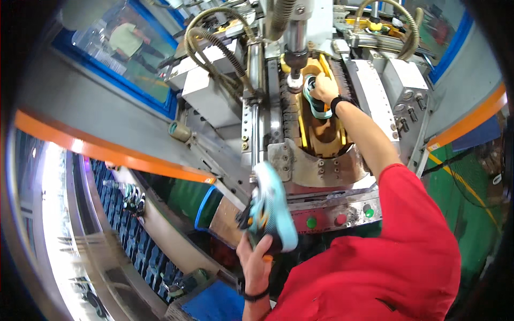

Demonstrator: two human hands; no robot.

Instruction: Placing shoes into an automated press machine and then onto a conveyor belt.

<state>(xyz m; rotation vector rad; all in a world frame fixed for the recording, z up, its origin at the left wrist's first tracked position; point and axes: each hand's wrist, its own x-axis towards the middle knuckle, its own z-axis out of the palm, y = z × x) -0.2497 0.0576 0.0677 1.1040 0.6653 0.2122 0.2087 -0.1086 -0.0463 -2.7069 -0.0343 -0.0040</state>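
My left hand (256, 267) grips a sneaker (278, 211) by its heel end, in front of the machine and left of my body. This sneaker is pale turquoise with a dark heel and touches of orange, its toe pointing up and away. My right arm reaches forward into the press machine. There my right hand (324, 90) is closed at the opening of a second turquoise sneaker (321, 112); the fingertips are partly hidden. That sneaker sits in a yellow-sided cradle (303, 131), beside a vertical press rod with a white tip (295, 82).
Green and red buttons (341, 219) line the machine's front panel. Hoses (211, 29) and metal cylinders flank the cradle. Left stands a conveyor (128, 235) carrying shoes (134, 200). A blue-rimmed bin (206, 208) is below. Behind the left window, another person (128, 40) stands.
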